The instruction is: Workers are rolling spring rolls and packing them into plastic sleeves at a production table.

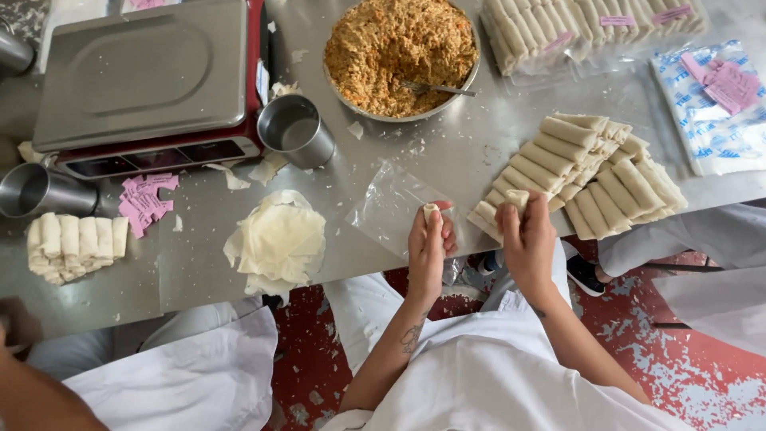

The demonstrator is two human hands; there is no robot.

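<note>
My left hand (428, 243) is closed around a pale rolled spring roll (432, 211), held upright over a clear plastic bag (391, 206) at the steel table's near edge. My right hand (527, 238) grips another roll (517, 197) at the near end of a big stack of rolls (586, 172). A round metal bowl of orange-brown filling (399, 52) with a fork (439, 88) stands at the back.
A scale with a steel pan (144, 76) sits back left beside a metal cup (297, 132). A pile of wrappers (279, 239), pink tags (145, 199), a second cup (36, 190) and a small row of rolls (76, 243) lie left. Bagged rolls (590, 24) and empty bags (714, 104) lie back right.
</note>
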